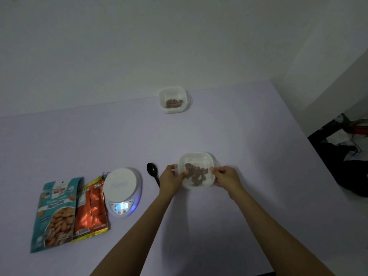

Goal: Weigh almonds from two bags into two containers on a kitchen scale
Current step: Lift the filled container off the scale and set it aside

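Observation:
A white square container (196, 158) with almonds (196, 174) in it sits in the middle of the table, held on both sides. My left hand (172, 179) grips its left rim and my right hand (227, 177) grips its right rim. A second white container (172, 92) with almonds stands far back near the wall. The white kitchen scale (122, 186), its display lit blue, stands to the left with nothing on its platform. A teal almond bag (54, 214) and an orange bag (90, 212) lie flat left of the scale.
A black spoon (152, 170) lies between the scale and my left hand. The lilac table (239, 126) meets the wall at the back; its right edge drops to dark clutter (348, 152) on the floor.

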